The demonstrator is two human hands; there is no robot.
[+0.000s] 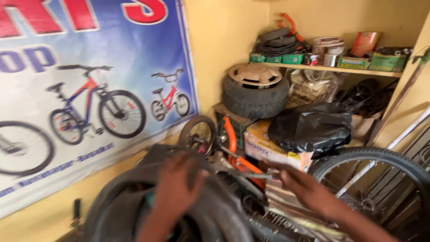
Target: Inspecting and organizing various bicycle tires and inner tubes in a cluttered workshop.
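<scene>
A cluttered bicycle repair corner lay below; the left hand (177, 186) pressed curled fingers onto a black tyre (210, 210), the right hand (299, 186) reached forward, fingers blurred, grip unclear.

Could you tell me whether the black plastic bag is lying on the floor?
No, the black plastic bag rests on top of a cardboard box, below the shelf.
</scene>
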